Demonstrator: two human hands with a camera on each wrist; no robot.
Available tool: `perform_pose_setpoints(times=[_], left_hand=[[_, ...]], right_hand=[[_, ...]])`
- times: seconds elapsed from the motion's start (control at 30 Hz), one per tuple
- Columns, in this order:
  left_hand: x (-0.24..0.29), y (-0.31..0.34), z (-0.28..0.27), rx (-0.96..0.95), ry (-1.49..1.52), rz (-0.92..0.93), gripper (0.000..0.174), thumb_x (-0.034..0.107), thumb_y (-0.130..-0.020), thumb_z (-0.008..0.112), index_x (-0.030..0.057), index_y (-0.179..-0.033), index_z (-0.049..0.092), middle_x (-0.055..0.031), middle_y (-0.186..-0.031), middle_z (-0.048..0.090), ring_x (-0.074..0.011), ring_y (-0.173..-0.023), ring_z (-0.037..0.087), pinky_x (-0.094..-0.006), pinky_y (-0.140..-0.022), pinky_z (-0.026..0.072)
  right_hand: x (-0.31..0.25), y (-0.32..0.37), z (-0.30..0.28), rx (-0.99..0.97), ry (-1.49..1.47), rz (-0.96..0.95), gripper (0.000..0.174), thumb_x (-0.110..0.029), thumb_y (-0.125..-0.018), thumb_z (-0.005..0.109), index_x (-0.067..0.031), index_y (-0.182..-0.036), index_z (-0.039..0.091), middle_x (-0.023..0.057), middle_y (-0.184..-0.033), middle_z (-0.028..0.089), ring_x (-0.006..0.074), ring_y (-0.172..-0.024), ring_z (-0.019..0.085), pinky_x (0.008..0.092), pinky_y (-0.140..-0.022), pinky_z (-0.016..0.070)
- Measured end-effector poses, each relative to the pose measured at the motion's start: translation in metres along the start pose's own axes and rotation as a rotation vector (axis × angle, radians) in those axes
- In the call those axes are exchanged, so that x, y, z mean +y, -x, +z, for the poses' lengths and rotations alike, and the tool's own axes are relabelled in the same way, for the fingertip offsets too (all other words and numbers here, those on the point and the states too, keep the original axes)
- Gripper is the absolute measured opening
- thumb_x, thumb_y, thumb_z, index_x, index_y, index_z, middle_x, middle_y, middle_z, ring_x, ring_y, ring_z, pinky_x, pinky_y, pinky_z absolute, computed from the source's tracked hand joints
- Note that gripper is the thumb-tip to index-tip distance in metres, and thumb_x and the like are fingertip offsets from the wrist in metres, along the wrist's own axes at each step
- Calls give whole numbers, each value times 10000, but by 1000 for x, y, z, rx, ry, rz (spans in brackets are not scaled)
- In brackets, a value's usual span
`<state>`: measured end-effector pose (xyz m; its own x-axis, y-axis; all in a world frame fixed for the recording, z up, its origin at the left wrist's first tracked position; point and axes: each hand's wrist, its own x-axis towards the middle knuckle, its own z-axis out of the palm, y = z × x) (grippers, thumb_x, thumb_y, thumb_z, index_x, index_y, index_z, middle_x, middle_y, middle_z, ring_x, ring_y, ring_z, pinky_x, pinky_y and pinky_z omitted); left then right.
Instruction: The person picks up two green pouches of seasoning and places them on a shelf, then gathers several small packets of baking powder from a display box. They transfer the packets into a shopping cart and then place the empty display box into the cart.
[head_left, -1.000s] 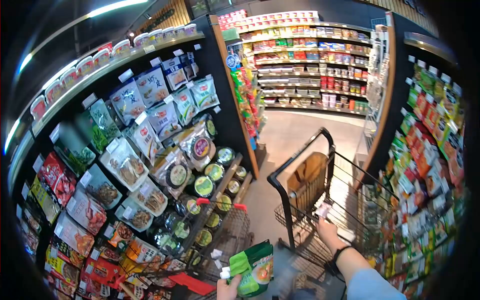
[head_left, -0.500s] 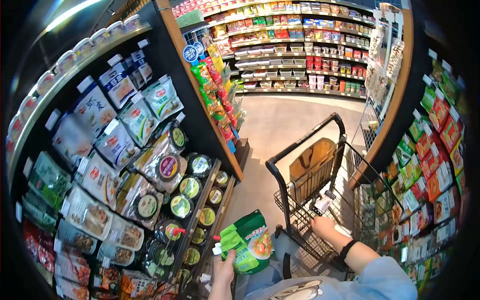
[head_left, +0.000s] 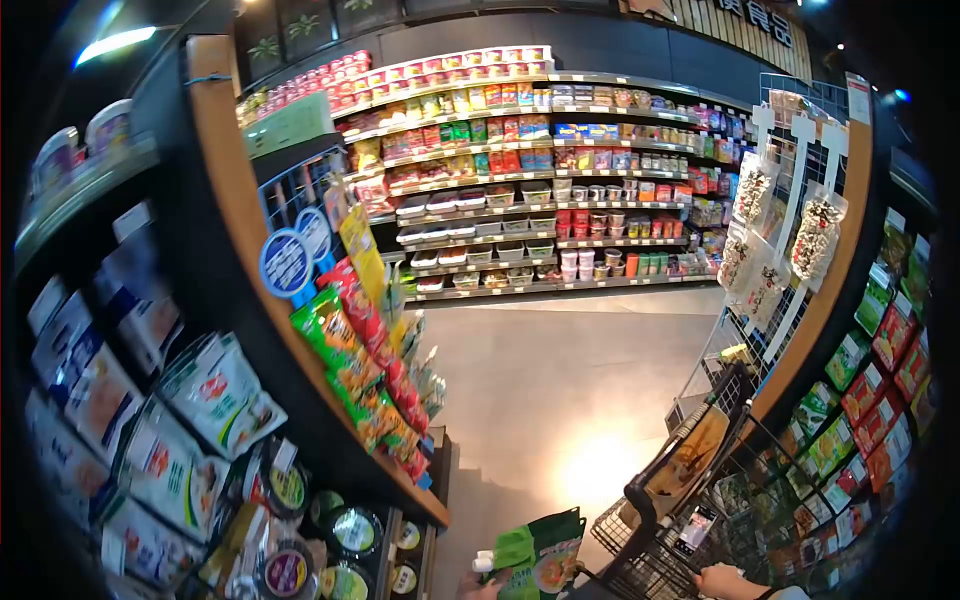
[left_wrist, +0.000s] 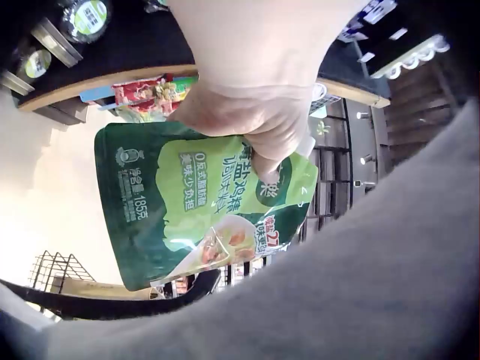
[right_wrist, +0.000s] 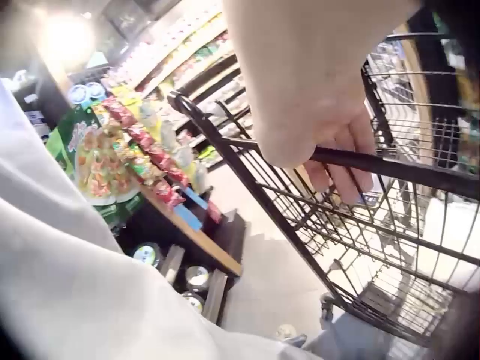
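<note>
Green plastic makes up the pouch point(head_left: 545, 555), which hangs low in the head view, near the bottom edge, over the aisle between the left-hand display and the cart point(head_left: 640, 510). The left hand point(left_wrist: 247, 112) grips it by the end with the white cap point(head_left: 483, 563), its fingers point(left_wrist: 268, 166) pressed on the printed face. In the left wrist view that face is turned to the camera, the print running sideways, and the dark green end points away from the hand.

The right hand point(right_wrist: 322, 139) holds the cart's black rail point(right_wrist: 405, 171), its fingers curled over the bar with the tips showing below it. Just beside this hand in the head view is a phone point(head_left: 697, 530); whether it lies loose on the cart or is fixed there I cannot tell. A brown thing point(head_left: 690, 455) stands at the cart's handle end.

To the left, white packets point(head_left: 220, 390) hang above round tubs point(head_left: 355, 530). Red and green snack bags point(head_left: 365, 370) hang in a strip at the display's end, beside round blue signs point(head_left: 287, 263). Across the pale floor point(head_left: 540, 370), long shelves point(head_left: 470, 180) carry packs and cups. On the right, clear bags point(head_left: 817, 235) hang from a wire rack.
</note>
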<state>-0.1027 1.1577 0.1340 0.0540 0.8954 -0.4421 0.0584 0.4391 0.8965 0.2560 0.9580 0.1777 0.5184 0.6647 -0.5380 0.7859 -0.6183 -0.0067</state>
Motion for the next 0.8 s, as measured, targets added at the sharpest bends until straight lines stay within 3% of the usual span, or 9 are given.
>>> perform_pose_setpoints(times=[0.2, 0.27, 0.3, 0.4, 0.43, 0.47, 0.5, 0.63, 0.8], left_hand=[[74, -161, 23, -174, -60, 199, 316, 84, -842, 552, 60, -1157, 541, -105, -1017, 614, -191, -912, 593, -341, -733, 500], [93, -195, 43, -240, -63, 250, 293, 92, -839, 551, 66, -1131, 565, -103, -993, 624, -184, -900, 596, -341, -724, 500], [159, -175, 51, -469, 272, -94, 307, 112, -889, 590, -14, -1165, 540, -91, -1053, 627, -183, -957, 594, -336, -825, 478], [186, -244, 85, -583, 258, -122, 355, 135, -894, 588, -17, -1205, 509, -113, -1108, 610, -214, -990, 597, -358, -845, 485], [217, -255, 105, -594, 303, -183, 369, 143, -898, 583, -14, -1220, 496, -121, -1127, 602, -226, -1001, 598, -367, -854, 487], [231, -273, 123, -627, 286, -203, 381, 160, -902, 579, -9, -1230, 486, -117, -1146, 592, -233, -1020, 592, -376, -870, 482], [247, -290, 142, -662, 260, -223, 392, 176, -905, 575, -3, -1240, 476, -113, -1166, 582, -241, -1038, 586, -385, -886, 478], [300, -334, 221, -939, 263, -242, 430, 268, -908, 568, 12, -1242, 477, -99, -1192, 569, -234, -1078, 561, -388, -913, 460], [342, -372, 322, -1309, 173, -419, 523, 362, -887, 577, 14, -1258, 458, -106, -1201, 565, -235, -1089, 555, -388, -931, 448]], right_hand=[[71, -108, 60, -49, -2, 18, 417, -447, -814, 546, -65, -913, 681, 191, -867, 649, 359, -854, 625, 448, -744, 489], [90, -132, 48, -598, -234, 0, 501, -444, -933, 354, -31, -956, 637, 152, -928, 665, 367, -915, 605, 470, -788, 454], [92, -140, 37, -602, -244, 13, 501, -444, -933, 354, -31, -956, 637, 152, -928, 665, 367, -915, 605, 470, -788, 454], [56, -158, -86, -214, -57, 17, 376, -322, -859, 476, -1, -1003, 606, 222, -1046, 608, 380, -976, 574, 418, -843, 455], [42, -154, -123, 383, -324, 211, 227, -187, -816, 512, -3, -918, 599, 246, -867, 605, 393, -805, 601, 434, -717, 488], [27, -159, -159, 808, -500, 98, 177, -105, -842, 489, 1, -953, 577, 223, -870, 608, 351, -814, 605, 380, -732, 485], [7, -162, -200, 1003, -678, 142, 190, -43, -850, 479, 10, -1012, 564, 165, -903, 618, 268, -847, 606, 332, -782, 468], [-44, -185, -283, 992, -1195, -68, 326, -128, -875, 543, 11, -1167, 504, 97, -1046, 588, 188, -981, 549, 305, -870, 428], [-105, -224, -338, 532, -1097, -355, 942, -353, -764, 715, 8, -1411, 134, 196, -1361, 329, 280, -1270, 340, 384, -1029, 308]])
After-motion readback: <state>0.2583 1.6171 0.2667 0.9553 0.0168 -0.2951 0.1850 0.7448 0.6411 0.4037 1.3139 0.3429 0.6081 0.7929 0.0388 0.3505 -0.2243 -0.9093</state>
